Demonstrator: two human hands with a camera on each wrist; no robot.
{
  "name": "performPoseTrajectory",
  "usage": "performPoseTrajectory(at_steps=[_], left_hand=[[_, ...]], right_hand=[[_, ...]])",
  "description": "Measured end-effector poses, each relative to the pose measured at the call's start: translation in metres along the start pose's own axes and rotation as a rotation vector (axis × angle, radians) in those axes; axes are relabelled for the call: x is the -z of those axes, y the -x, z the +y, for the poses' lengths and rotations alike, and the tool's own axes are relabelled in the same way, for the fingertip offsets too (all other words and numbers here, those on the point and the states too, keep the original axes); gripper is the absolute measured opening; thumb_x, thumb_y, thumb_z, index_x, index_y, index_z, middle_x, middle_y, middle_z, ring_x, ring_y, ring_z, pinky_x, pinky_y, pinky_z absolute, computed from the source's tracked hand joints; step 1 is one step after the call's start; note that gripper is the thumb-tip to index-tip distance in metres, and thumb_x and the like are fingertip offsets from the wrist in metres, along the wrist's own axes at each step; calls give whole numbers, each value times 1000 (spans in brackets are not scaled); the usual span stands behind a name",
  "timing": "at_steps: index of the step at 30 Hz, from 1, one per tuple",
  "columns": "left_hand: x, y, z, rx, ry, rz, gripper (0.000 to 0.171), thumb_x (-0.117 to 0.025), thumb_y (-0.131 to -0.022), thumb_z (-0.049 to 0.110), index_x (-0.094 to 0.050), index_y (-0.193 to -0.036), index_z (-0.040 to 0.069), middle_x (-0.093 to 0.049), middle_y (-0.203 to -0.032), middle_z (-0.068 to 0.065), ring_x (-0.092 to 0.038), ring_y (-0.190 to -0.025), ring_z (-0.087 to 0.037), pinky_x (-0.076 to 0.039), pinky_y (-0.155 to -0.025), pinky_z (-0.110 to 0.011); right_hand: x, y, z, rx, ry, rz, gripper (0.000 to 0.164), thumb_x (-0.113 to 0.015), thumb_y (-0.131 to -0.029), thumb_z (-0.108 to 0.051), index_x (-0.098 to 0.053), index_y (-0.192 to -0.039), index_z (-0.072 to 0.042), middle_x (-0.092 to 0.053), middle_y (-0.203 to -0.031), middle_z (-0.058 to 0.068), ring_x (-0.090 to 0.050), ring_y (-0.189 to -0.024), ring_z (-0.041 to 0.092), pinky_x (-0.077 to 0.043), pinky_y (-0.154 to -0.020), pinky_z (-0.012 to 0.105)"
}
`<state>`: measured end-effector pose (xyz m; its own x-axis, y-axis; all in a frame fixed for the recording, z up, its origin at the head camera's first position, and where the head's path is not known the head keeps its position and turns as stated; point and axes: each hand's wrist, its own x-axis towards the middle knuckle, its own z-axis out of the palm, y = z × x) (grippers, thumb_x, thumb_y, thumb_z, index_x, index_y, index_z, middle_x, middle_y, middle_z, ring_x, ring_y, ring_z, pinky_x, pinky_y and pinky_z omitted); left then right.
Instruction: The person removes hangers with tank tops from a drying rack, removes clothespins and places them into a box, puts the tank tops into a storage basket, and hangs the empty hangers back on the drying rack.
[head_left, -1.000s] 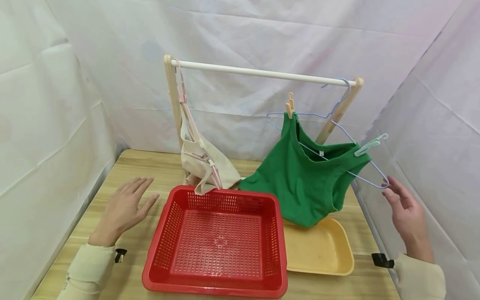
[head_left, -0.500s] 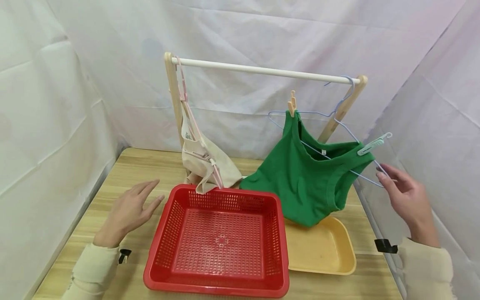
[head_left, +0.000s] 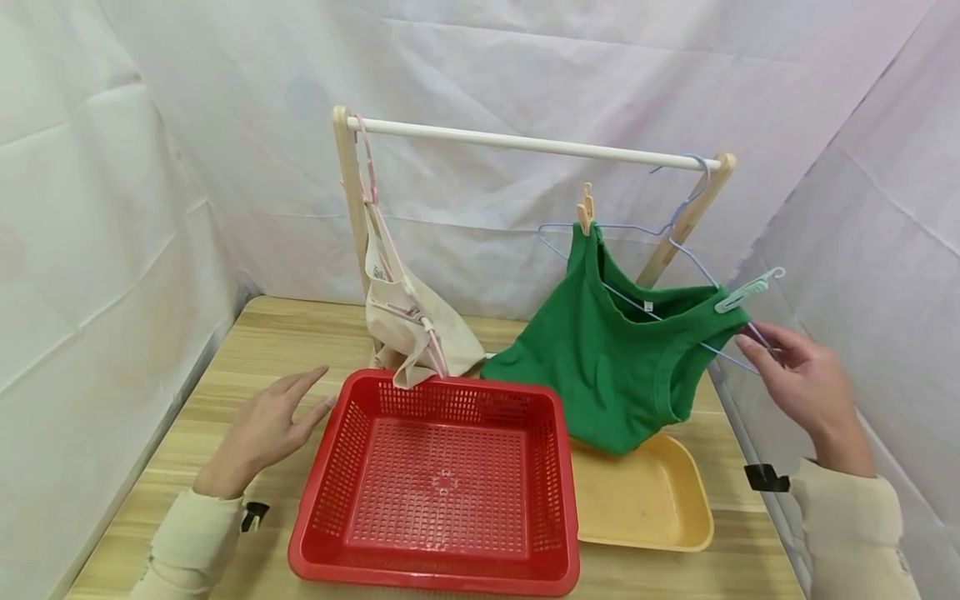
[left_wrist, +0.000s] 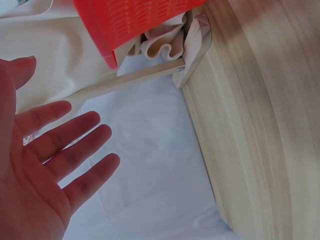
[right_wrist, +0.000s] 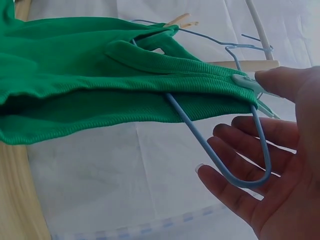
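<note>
A green sleeveless top [head_left: 615, 358] hangs on a blue wire hanger [head_left: 690, 242], with an orange clothespin [head_left: 585, 208] at one strap and a mint clothespin [head_left: 746, 293] at the other. My right hand [head_left: 806, 392] is at the hanger's right end; in the right wrist view the hanger's bent corner [right_wrist: 245, 182] lies in front of the spread, slightly bent fingers, and the thumb is by the mint clothespin [right_wrist: 242, 82]. Whether the hand touches the wire is unclear. My left hand [head_left: 258, 433], fingers extended, holds nothing beside the red basket [head_left: 318, 500].
A rack with a white rod [head_left: 525, 142] stands at the back. On its left hangs a cream garment [head_left: 435, 317] on a pink hanger [head_left: 386, 233], its hem near the basket's rim. A yellow tray [head_left: 637, 500] lies right of the basket, partly under the green top.
My right hand has moved left along the hanger's end, toward the mint clothespin. The left hand has shifted slightly right, toward the basket. The garments hang about where they were.
</note>
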<state>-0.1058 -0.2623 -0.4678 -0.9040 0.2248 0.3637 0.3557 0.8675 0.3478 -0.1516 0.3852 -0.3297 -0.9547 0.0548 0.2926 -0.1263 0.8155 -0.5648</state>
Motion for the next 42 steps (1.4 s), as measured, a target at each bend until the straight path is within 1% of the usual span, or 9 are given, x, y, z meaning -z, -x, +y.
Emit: performPoseTrajectory(at_steps=[5, 9, 16, 19, 23, 28, 31, 36, 42], left_hand=[[-3, 1, 2, 7, 10, -20, 52, -66, -95, 31, -56, -136, 1, -64, -124, -25, -63, -108, -45, -51, -85, -60], [-5, 2, 4, 37, 17, -70, 54, -64, -96, 33, -54, -138, 0, -64, -123, -26, -64, -107, -45, -52, -85, -60], [-12, 5, 4, 70, 45, -145, 58, -63, -97, 36, -52, -140, -3, -68, -118, -22, -69, -100, -38, -55, -79, -55], [-16, 7, 4, 89, 76, -170, 61, -62, -97, 37, -50, -140, -4, -67, -120, -21, -69, -100, -37, -56, -78, -55], [-21, 9, 5, 112, 91, -199, 63, -61, -98, 40, -48, -141, -5, -68, -118, -18, -69, -96, -32, -57, -72, -49], [-27, 11, 6, 122, 95, -217, 66, -62, -97, 41, -47, -142, -5, -71, -95, -9, -67, -75, -14, -53, -58, -30], [-29, 14, 9, 140, 138, -254, 69, -64, -96, 39, -42, -145, -5, -69, -83, -2, -60, -60, -2, -48, -50, -20], [-30, 16, 12, 154, 194, -280, 70, -66, -96, 33, -38, -148, -3, -62, -73, 4, -51, -49, 3, -46, -46, -18], [-32, 16, 14, 162, 217, -266, 66, -66, -97, 30, -38, -149, -1, -58, -66, 7, -50, -45, 3, -45, -44, -18]], right_hand=[[-4, -6, -2, 35, -4, -11, 44, -64, -97, -29, -63, -129, 0, -48, -96, -41, -49, -82, -21, -41, -63, 6], [-7, -9, -6, 54, -13, -12, 41, -64, -97, -28, -64, -128, -1, -49, -97, -40, -50, -83, -20, -42, -64, 5], [-13, -12, -12, 101, -62, -6, 38, -64, -98, -24, -64, -128, -1, -54, -94, -39, -54, -84, -20, -42, -70, 1], [-15, -14, -14, 122, -76, 3, 34, -64, -98, -22, -66, -125, -1, -56, -94, -37, -55, -82, -19, -41, -72, 0], [-19, -15, -17, 153, -85, 18, 27, -63, -98, -20, -68, -117, -2, -63, -91, -28, -58, -77, -14, -43, -72, 1], [-21, -15, -19, 156, -91, 29, 25, -63, -98, -18, -68, -117, -3, -64, -86, -27, -59, -72, -13, -44, -69, 1], [-21, -15, -20, 156, -96, 26, 26, -62, -99, -17, -67, -119, -2, -62, -84, -31, -59, -71, -12, -45, -68, 2], [-21, -15, -22, 158, -92, 17, 28, -58, -101, -18, -66, -120, 1, -63, -82, -28, -59, -69, -8, -47, -64, 5], [-22, -15, -24, 143, -103, 38, 27, -58, -101, -19, -67, -117, 2, -62, -77, -28, -60, -66, -6, -47, -61, 7]])
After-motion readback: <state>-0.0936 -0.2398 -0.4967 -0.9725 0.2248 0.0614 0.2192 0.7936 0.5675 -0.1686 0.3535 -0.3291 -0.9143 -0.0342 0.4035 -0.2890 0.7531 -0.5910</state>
